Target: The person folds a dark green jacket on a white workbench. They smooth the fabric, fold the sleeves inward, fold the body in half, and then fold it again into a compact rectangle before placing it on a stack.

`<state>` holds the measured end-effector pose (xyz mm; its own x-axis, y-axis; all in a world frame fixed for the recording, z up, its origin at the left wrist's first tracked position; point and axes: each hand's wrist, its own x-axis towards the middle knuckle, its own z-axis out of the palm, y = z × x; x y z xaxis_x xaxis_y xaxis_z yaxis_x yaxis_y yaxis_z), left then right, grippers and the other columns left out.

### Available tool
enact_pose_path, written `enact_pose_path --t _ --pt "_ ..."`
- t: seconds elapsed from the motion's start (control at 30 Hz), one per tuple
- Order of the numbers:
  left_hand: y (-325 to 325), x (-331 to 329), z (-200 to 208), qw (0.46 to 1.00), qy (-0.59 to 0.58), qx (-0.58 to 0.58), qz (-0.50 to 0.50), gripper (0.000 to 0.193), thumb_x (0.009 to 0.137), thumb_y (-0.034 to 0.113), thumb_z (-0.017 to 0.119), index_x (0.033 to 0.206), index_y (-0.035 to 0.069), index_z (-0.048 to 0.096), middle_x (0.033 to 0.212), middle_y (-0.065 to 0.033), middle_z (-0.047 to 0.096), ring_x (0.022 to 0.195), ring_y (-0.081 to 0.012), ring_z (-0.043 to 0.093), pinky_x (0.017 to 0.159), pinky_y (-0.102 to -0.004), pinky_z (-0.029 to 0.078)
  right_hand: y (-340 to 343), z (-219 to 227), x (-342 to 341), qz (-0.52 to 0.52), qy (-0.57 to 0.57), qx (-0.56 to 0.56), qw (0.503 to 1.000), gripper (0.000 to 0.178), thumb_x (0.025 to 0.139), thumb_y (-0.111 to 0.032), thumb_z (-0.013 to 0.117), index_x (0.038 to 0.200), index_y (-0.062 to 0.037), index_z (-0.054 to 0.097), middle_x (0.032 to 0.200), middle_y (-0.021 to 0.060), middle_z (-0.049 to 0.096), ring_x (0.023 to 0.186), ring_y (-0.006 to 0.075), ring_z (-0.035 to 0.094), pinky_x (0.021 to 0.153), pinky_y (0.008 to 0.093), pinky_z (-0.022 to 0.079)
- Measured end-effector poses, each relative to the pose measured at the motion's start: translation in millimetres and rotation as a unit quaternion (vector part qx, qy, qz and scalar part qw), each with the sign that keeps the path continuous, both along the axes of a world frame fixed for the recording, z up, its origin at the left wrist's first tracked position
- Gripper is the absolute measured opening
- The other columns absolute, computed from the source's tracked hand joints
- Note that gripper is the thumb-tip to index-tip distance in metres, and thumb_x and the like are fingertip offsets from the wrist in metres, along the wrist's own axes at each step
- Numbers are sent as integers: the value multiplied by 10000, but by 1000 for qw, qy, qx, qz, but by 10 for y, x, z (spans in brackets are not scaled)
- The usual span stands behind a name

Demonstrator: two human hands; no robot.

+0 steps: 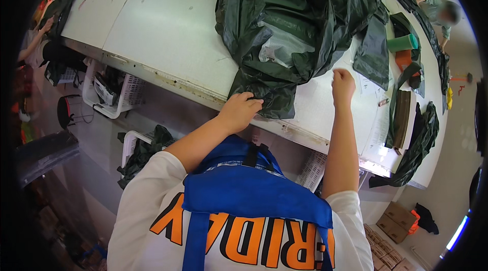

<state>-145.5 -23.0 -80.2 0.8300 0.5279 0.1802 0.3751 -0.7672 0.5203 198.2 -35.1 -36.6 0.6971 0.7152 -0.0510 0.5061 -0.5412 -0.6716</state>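
A shiny dark green garment (pixel 284 6) with a pale mesh lining (pixel 284 44) lies bunched on the white table in front of me. My left hand (pixel 243 111) rests on its near flap (pixel 277 100) at the table's front edge, fingers spread a little over the fabric. To the right of the garment, above the table, my right hand (pixel 343 88) is closed with the fingers curled in. Whatever it may hold is hidden or too small to make out. Right beside it lies a dark green fabric panel (pixel 373 57).
On the table's right side are a green roll (pixel 402 42), an orange box (pixel 406 61) and more dark green fabric (pixel 422 141). White baskets (pixel 131 95) sit below the table edge. Another person (pixel 437 11) works at the far right; someone's hand (pixel 47 25) shows at far left.
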Motion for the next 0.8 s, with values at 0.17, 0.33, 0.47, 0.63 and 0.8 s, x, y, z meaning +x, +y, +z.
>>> enact_pose_path --t 0.17,0.33,0.47,0.63,0.8 --pt "16 -5 6 1000 20 11 -7 289 742 134 700 1022 109 634 1236 23 619 1141 -284 510 910 -403 437 93 230 -695 109 -157 28 981 448 791 -402 722 1047 -61 585 1008 137 598 923 300 608 772 398 487" --pt "34 70 116 1000 19 15 -20 302 735 130 704 1029 111 638 1219 25 627 1113 -280 520 892 -395 439 506 -88 -696 215 -294 -211 907 347 790 -333 702 903 -28 582 923 157 642 833 362 643 758 430 539" --pt "19 -35 52 999 22 -18 19 300 743 127 695 1038 115 641 1108 9 662 1059 -264 548 869 -393 447 214 328 -388 14 -18 75 997 218 860 -204 600 776 -2 590 628 129 608 605 232 624 595 379 499" --pt "156 106 86 994 35 -87 -50 198 820 176 627 1015 148 619 929 -60 663 954 -262 591 787 -403 456 -1132 -570 -193 -142 108 -20 984 228 874 -175 622 961 30 573 738 95 588 667 184 556 607 314 440" --pt "318 216 264 982 129 -136 -35 201 861 199 601 1044 132 549 852 -109 653 863 -316 610 725 -437 469 -1045 74 -1126 14 -80 111 990 446 770 -92 736 1153 -7 524 979 97 506 857 236 502 798 356 435"
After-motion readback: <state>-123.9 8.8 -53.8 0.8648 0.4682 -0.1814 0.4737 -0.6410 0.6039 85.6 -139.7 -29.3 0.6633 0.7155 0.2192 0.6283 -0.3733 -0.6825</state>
